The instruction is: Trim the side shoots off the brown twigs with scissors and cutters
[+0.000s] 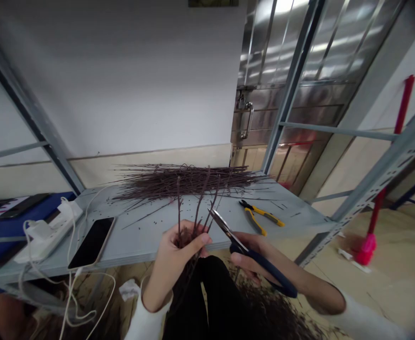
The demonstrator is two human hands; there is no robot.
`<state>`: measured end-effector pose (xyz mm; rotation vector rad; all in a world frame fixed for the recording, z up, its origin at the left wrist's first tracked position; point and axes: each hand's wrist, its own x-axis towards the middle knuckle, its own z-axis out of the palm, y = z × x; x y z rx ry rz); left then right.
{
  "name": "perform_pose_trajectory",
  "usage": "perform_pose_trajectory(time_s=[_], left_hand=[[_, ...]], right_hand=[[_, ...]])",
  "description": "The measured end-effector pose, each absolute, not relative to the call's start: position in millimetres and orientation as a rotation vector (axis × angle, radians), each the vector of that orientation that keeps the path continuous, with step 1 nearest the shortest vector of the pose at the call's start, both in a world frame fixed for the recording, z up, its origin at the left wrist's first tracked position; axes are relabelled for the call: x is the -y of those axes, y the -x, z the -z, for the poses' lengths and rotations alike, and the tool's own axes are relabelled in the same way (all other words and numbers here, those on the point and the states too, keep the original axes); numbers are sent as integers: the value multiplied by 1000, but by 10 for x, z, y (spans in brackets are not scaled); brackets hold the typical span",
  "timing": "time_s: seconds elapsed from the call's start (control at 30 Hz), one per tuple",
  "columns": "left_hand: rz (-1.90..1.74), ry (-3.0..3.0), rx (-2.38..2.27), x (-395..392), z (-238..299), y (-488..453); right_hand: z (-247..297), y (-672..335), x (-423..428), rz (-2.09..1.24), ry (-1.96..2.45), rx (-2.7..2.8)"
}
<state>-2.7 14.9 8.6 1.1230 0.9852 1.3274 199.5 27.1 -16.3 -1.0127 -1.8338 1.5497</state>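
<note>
My left hand [179, 250] is closed around a small bunch of thin dark twigs [197, 203] that stand up from the fist. My right hand [252, 257] grips blue-handled scissors [229, 233]. Their blades point up and left, and the tips touch one of the held twigs. Both hands hover just in front of the grey shelf's front edge [151, 245]. Behind them a wide pile of the same twigs [186, 180] lies across the shelf.
Yellow-handled pliers [260, 215] lie on the shelf at the right. A black phone [92, 241] and a white power strip with cables [47, 231] rest at the left. Cut twig pieces litter the floor [281, 316]. Metal shelf uprights [289, 89] and a red pole [381, 208] stand at the right.
</note>
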Motion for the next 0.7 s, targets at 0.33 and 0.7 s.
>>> perform_pose_trajectory(time_s=[0.33,0.7], left_hand=[[-1374,-1144,-1032,-158,-34,2],[-1384,-1246,-1134,-105,-91,-24]], right_hand=[[144,-2083,-286,-1271,1063,1984],[195,-2044,-305,-1125,1095,2043]])
